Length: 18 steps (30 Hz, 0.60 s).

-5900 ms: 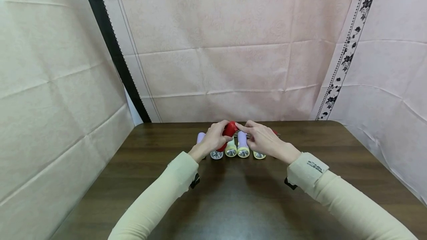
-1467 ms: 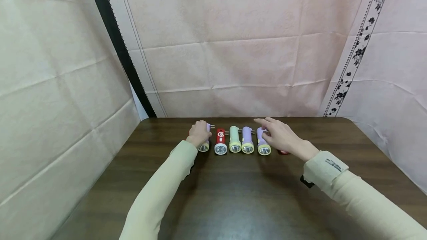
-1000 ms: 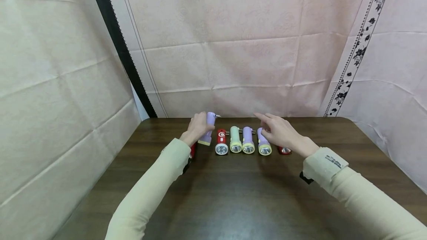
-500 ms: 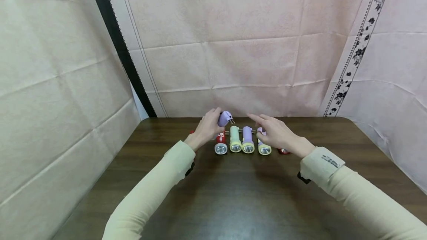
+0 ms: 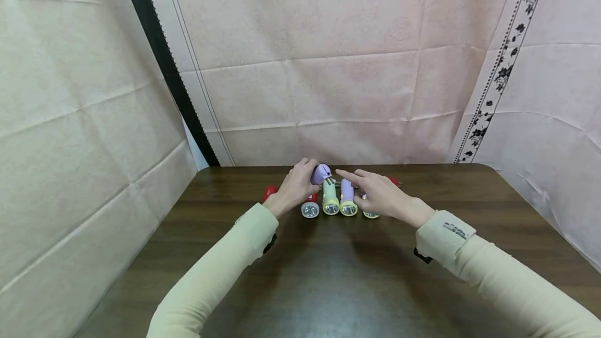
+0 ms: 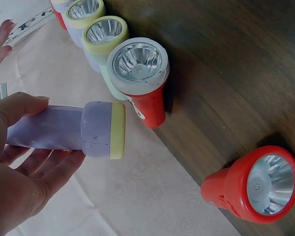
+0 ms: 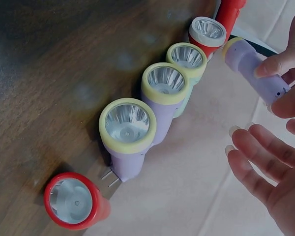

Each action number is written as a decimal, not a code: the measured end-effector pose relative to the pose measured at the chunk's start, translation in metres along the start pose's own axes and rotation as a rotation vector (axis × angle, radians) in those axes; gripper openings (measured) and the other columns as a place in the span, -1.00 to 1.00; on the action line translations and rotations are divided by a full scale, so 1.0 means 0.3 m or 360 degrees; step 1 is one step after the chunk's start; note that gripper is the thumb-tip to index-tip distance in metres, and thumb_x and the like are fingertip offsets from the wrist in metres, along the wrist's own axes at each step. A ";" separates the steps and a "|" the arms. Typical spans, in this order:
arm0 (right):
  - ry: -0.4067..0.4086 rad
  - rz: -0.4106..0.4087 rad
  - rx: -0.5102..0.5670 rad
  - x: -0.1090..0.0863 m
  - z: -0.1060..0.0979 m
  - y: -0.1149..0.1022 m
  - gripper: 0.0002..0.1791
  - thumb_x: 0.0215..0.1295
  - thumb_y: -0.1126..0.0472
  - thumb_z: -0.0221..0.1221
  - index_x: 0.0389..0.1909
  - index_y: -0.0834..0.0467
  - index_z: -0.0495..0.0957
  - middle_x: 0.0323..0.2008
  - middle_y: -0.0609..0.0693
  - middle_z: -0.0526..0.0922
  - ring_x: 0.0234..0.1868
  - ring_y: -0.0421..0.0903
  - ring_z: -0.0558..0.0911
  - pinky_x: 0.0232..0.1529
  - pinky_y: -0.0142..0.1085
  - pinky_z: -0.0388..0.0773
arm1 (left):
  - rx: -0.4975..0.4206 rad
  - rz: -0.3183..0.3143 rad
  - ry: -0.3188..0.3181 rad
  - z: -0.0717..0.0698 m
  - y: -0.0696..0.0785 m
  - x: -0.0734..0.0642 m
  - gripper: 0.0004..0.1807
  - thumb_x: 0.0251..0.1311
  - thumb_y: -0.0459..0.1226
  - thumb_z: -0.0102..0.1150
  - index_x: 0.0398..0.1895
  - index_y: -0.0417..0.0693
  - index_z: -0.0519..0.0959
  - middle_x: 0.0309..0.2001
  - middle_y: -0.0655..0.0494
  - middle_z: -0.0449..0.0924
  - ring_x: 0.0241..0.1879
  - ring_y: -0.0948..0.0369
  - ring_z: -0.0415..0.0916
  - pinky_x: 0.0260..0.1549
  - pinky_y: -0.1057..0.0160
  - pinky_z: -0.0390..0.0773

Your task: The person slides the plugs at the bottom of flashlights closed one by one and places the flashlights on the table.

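Observation:
My left hand (image 5: 296,184) grips a purple flashlight (image 6: 59,128) with a yellow rim, raised above the table. Two metal prongs (image 7: 287,90) stick out from its tail end. My right hand (image 5: 375,194) is close by on the right, index finger extended towards the prongs; whether it touches them I cannot tell. Its other fingers (image 7: 255,157) are loosely bent around nothing. Below the hands stand a red flashlight with a white rim (image 6: 150,105), a mint green flashlight (image 5: 331,203) and a purple flashlight (image 5: 348,200).
Another purple flashlight (image 7: 128,135) with prongs out stands further right, partly behind my right hand in the head view. Red flashlights stand at the row's ends, one on the left (image 6: 250,187) and one on the right (image 7: 76,201). The dark wooden table (image 5: 310,275) meets hanging cloth (image 5: 305,93) behind.
My left hand has lifted the purple flashlight off the table and carried it right, turning its tail rightwards. My right hand has moved left towards it. Earlier my left hand held a red flashlight.

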State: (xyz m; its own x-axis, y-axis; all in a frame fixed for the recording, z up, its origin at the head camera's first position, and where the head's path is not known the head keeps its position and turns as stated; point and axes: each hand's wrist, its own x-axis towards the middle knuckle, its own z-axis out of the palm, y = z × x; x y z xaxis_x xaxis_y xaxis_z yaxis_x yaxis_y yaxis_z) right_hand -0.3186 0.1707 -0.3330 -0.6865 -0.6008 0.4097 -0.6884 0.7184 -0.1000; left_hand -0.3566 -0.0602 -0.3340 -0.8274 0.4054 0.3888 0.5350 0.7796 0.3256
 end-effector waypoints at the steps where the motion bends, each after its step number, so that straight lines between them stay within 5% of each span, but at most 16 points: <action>1: -0.0004 -0.0004 -0.0005 0.000 0.001 -0.001 -0.24 0.03 0.34 0.13 0.37 -0.01 0.33 -0.38 -0.10 0.48 -0.47 -0.23 0.46 -0.52 -0.42 0.32 | -0.0005 -0.0001 -0.0004 0.000 0.002 0.000 -0.54 0.00 -0.37 0.38 0.01 -0.11 0.48 -0.08 -0.03 0.51 -0.14 0.08 0.55 -0.14 0.11 0.60; 7: -0.0052 -0.0015 0.0000 0.001 0.008 -0.011 -0.23 0.07 0.34 0.17 0.38 -0.04 0.31 -0.46 -0.13 0.39 -0.55 -0.25 0.29 -0.58 -0.43 0.25 | -0.0029 0.0006 -0.0035 0.005 0.009 0.002 -0.55 0.03 -0.38 0.35 0.03 -0.10 0.48 -0.07 -0.02 0.50 -0.14 0.10 0.53 -0.13 0.14 0.61; 18: -0.0049 -0.0065 -0.0029 0.003 -0.005 -0.022 -0.23 0.07 0.35 0.18 0.38 -0.06 0.32 -0.47 -0.06 0.43 -0.55 -0.26 0.28 -0.57 -0.44 0.22 | -0.0074 0.0005 -0.0022 0.010 0.028 0.005 -0.55 0.07 -0.35 0.35 0.07 -0.09 0.50 -0.04 -0.03 0.56 -0.09 0.09 0.56 -0.07 0.13 0.62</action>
State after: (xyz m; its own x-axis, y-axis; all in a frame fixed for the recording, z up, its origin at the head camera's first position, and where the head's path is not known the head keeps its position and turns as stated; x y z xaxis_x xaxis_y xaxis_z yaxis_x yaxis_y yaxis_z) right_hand -0.3144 0.1660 -0.3305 -0.6649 -0.6400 0.3851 -0.7118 0.6991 -0.0673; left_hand -0.3539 -0.0517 -0.3334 -0.8278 0.4144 0.3782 0.5446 0.7554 0.3644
